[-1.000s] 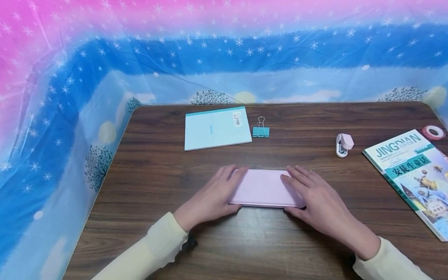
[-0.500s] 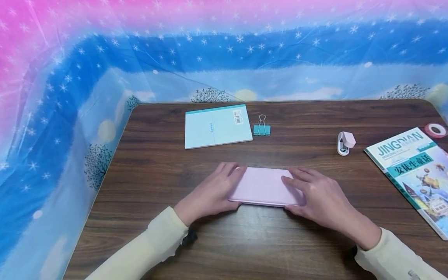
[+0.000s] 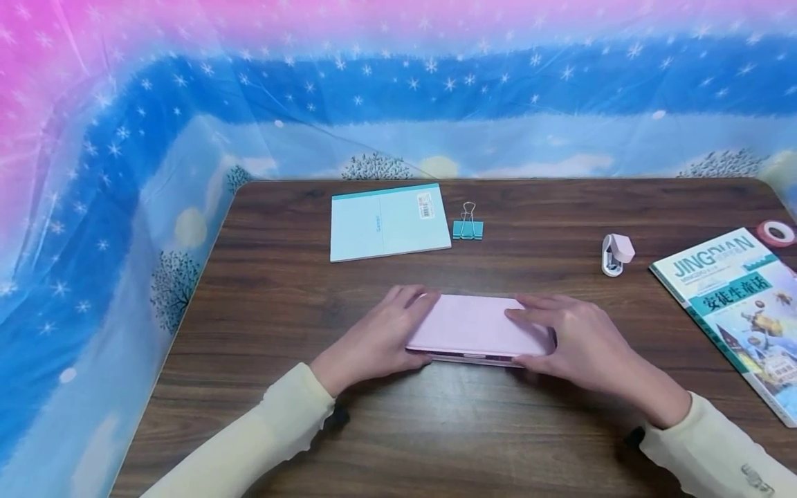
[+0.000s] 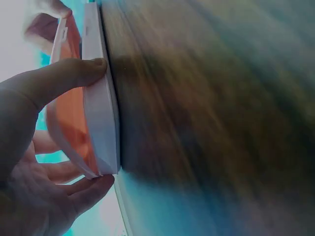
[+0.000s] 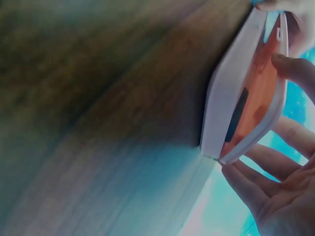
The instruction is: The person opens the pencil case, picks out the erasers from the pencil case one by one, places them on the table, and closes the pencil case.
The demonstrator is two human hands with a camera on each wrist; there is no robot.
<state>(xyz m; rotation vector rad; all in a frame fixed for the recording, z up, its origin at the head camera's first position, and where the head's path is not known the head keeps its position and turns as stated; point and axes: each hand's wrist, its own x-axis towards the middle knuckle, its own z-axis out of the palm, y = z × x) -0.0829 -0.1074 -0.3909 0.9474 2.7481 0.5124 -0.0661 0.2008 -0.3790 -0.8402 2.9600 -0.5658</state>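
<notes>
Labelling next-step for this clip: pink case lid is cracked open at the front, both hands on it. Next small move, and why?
Probably keep lifting the lid. The pink case lies flat on the table, its front edge showing a narrow gap. The left hand and right hand grip its ends, thumbs at the seam, and both wrist views show the lid parted only slightly from the base.

One flat pink hinged plastic case (image 3: 476, 325). One pale blue notebook (image 3: 389, 221). One teal binder clip (image 3: 466, 228). One small white stapler (image 3: 615, 254). One illustrated paperback book (image 3: 737, 304). One pink tape roll (image 3: 775, 233). One dark wooden table (image 3: 299, 290). Two hands: left hand (image 3: 373, 339), right hand (image 3: 575, 342).
</notes>
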